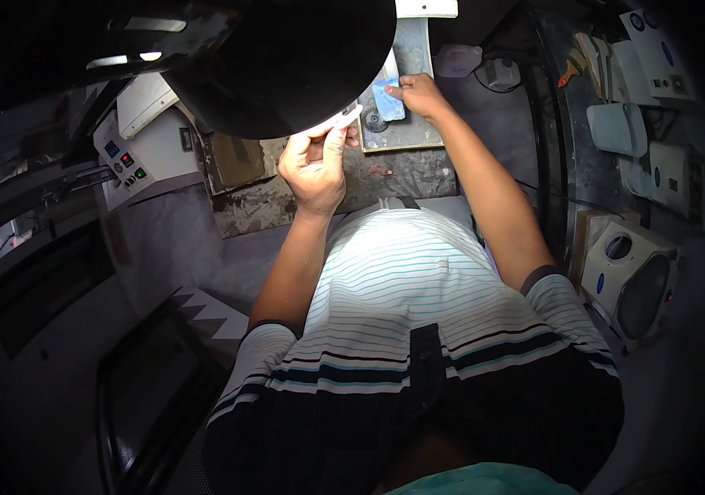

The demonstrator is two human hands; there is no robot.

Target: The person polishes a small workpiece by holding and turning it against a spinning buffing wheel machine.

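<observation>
My left hand (316,169) is raised just below the edge of a black lamp shade (286,74), thumb and fingers pinched together on a small white piece (350,116) whose kind I cannot make out. To its right, my right hand (423,94) grips a flat light-blue piece (388,101), perhaps a pad or block, with the thumb lying on its upper edge. The blue piece is over a shallow grey tray (418,142). A dark round ribbed disc (374,121) shows in the tray beside it.
A worn, stained bench (286,198) carries the tray. On the left is a white control box (134,161) with lit displays. A plastic jug (458,60), a brush (568,73), a light container (616,129) and a white machine (629,276) stand to the right.
</observation>
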